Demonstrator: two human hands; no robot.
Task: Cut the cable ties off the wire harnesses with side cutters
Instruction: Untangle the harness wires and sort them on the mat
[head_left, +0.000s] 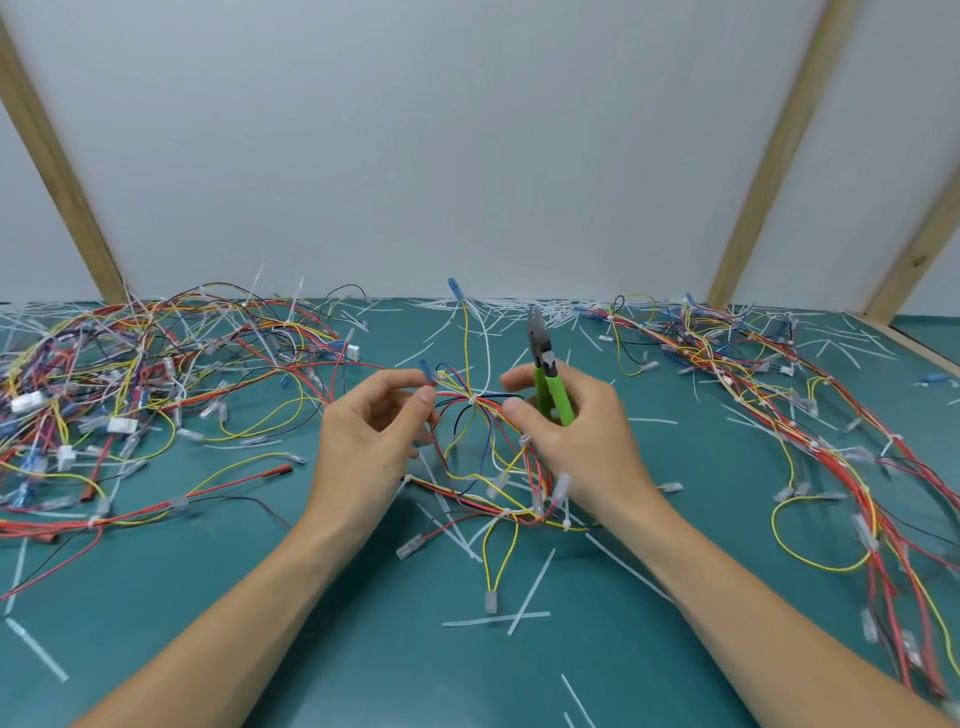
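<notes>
We are at a workbench in a small workshop or assembly booth. A teal tabletop (208, 623) carries heaps of coloured harnesses (130, 374) and cut ties (530, 592). Behind it we see plain white panels (415, 145) in bare wooden framing (769, 156).

Two arms come up from the bottom, one on each side. Both arms are bare all the way down, with no sleeves on them. The left hand (371, 436) has no glove, no ring and no watch near its wrist. The right hand (576, 431) is bare too. The fingernails are short and plain, with no paint.
</notes>
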